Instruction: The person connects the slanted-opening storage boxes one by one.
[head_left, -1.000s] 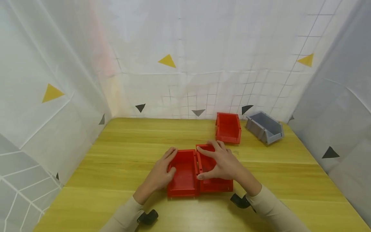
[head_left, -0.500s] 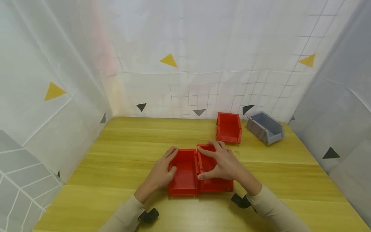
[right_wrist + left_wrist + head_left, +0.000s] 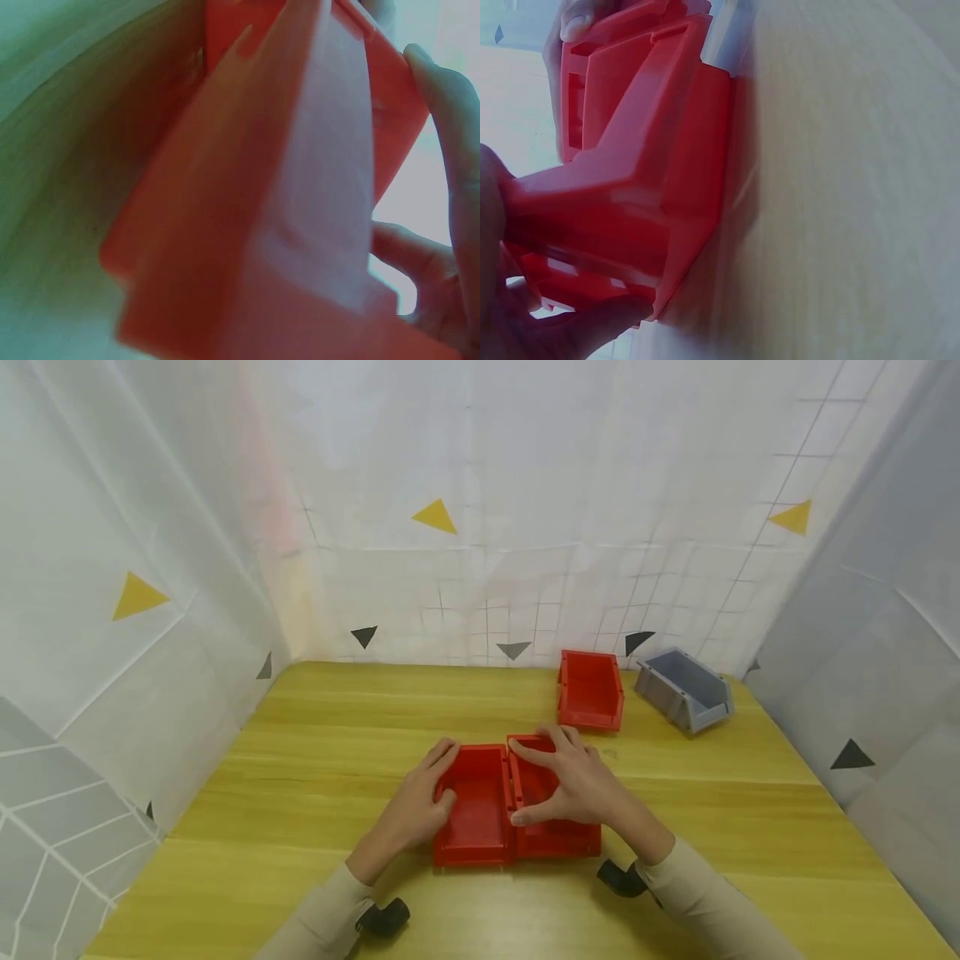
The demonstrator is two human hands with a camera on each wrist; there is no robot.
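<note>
Holding L red bin [image 3: 476, 810], touching R bin [image 3: 558, 842].

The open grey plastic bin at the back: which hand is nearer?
Right. The right hand is over a red plastic bin, front-left of the grey bin; the left hand is farther left, touching another red bin.

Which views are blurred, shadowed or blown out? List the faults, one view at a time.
Head: clearest, pale sheen on the front of the table; left wrist: background washed out at left, soft shadow beside the left red bin; right wrist: right red bin blurred and hazy, background burned out at right.
</note>
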